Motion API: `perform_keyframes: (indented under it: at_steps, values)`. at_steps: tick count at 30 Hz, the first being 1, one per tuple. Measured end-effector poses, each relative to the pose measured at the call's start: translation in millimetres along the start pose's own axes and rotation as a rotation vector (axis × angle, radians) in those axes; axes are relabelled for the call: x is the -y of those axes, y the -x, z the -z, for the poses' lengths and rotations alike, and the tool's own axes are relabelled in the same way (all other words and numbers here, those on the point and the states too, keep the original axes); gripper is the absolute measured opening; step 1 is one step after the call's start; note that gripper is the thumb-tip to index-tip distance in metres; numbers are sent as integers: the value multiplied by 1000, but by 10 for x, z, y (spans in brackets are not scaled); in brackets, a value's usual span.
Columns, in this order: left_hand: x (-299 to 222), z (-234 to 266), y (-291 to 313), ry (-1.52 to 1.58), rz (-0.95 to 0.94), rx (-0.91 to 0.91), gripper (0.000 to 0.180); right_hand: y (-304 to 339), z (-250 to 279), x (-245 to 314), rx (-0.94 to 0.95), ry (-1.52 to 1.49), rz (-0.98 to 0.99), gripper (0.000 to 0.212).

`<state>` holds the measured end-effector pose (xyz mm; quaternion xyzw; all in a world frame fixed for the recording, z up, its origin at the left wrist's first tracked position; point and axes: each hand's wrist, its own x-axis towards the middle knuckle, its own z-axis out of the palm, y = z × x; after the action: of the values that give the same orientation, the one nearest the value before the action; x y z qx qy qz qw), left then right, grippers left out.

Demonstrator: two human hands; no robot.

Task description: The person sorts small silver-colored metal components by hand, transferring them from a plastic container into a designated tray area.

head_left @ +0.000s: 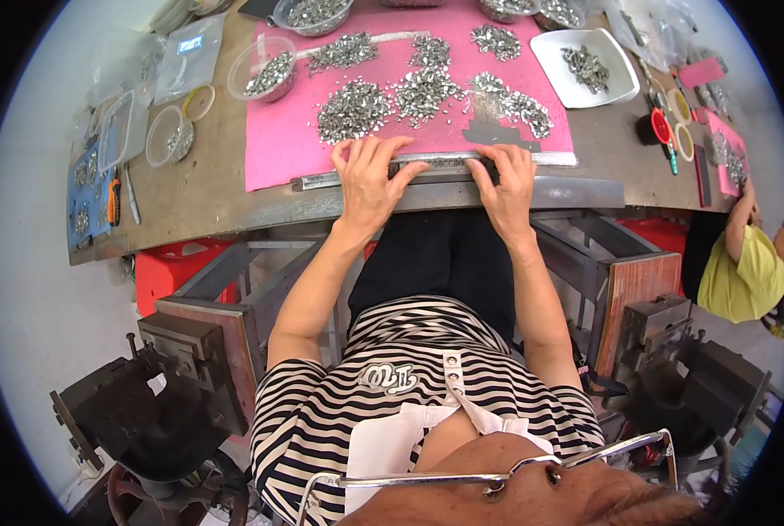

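A long narrow metal rail [543, 159] lies along the near edge of the pink mat, with a dark row of small parts [445, 164] in its middle. My left hand [367, 181] holds the rail left of that row, fingers curved over the far side and thumb pointing inward. At the row's other end, my right hand [506, 181] grips the rail the same way, its thumb toward the left one. What lies under the fingertips is hidden. Just beyond are heaps of small silvery metal pieces [354, 110], and a grey strip [497, 133] lies by my right fingers.
The pink mat [278, 167] bears several more heaps. A clear round tub [269, 74] of pieces stands left, a white tray [620, 74] right. An orange-handled tool [113, 200] lies far left, a red cup [655, 128] right. Another person in yellow [743, 272] sits at the right.
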<state>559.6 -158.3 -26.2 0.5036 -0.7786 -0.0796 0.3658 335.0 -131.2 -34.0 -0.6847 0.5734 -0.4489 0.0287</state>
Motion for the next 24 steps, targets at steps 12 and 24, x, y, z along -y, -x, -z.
perform_keyframes:
  at_steps: [12, 24]
  values:
    - [468, 521, 418, -39, 45, -161, 26, -43, -30, 0, 48, 88, 153, 23]
    - [578, 671, 587, -71, 59, -96, 40, -205, 136, -76, 263, -72, 174, 19]
